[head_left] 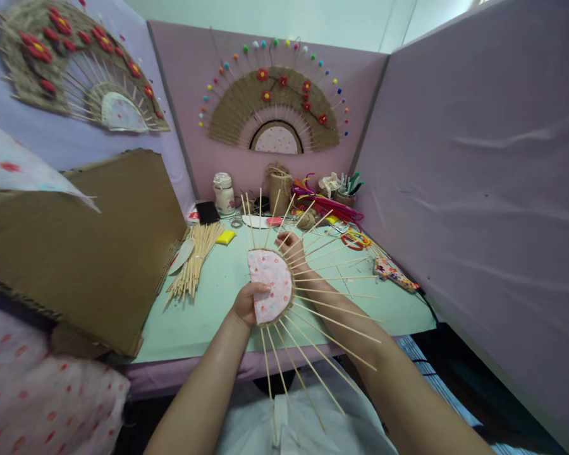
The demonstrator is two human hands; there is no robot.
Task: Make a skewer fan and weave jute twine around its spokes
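Observation:
My left hand (247, 303) grips a half-round fan base (274, 291) by its straight edge, thumb lying over the front. White cloth with red dots covers the base. Thin wooden sticks (329, 319) fan out from its curved, brown-trimmed rim, upward, to the right and down over my lap. My right hand (291, 249) is behind the upper sticks, just beyond the rim, its fingers curled together. Sticks cross in front of it, and what its fingers hold, if anything, is too small to make out.
On the table, a bundle of sticks (196, 262), a yellow block (226, 237), scissors (355, 240) and a glue gun (394, 273). Behind are a jar (224, 193) and a twine roll (280, 193). Cardboard (85, 253) stands left; a finished fan (275, 107) hangs ahead.

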